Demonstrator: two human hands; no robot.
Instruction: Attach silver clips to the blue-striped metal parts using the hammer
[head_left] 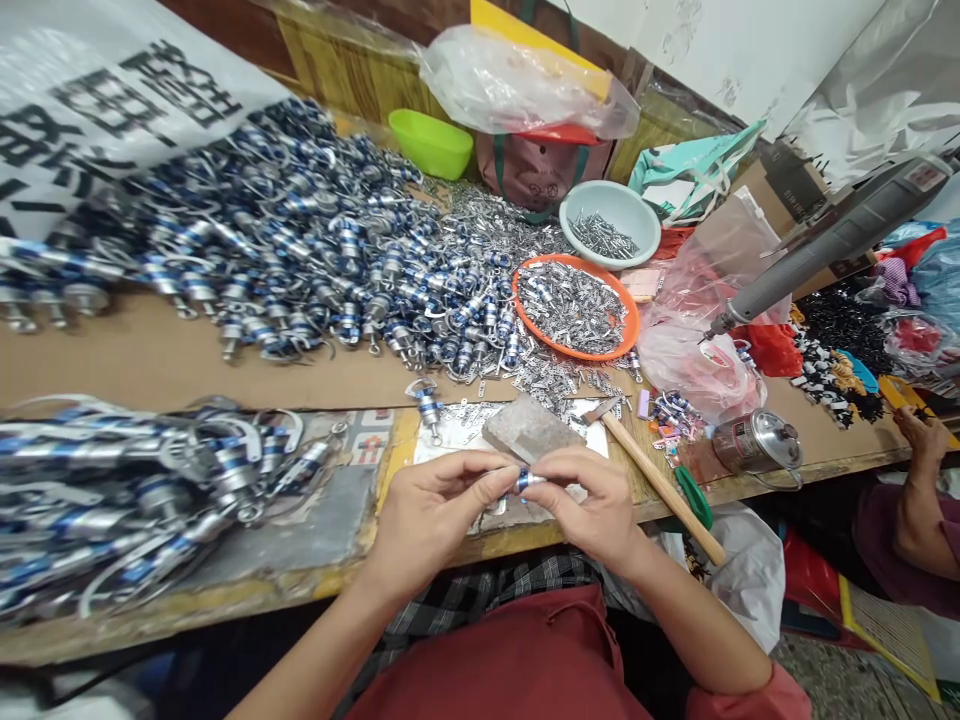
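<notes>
With both hands over the front edge of the surface (300, 540), head view shows a small blue-and-silver piece (529, 480) pinched between left hand (442, 500) and right hand (590, 500). Fingers narrow, gripping it from either side: left's at its 9 o'clock, right's at 3, hiding part of it. Grey block (525, 430) just beyond, at 12. Hammer (660, 485) at 3, handle end pointing toward 4. Similar loose piece (429, 405) at 10, big heap (300, 230) farther out, 10–11. Orange tray (634, 325) of flat metal bits (574, 305) just past 12.
</notes>
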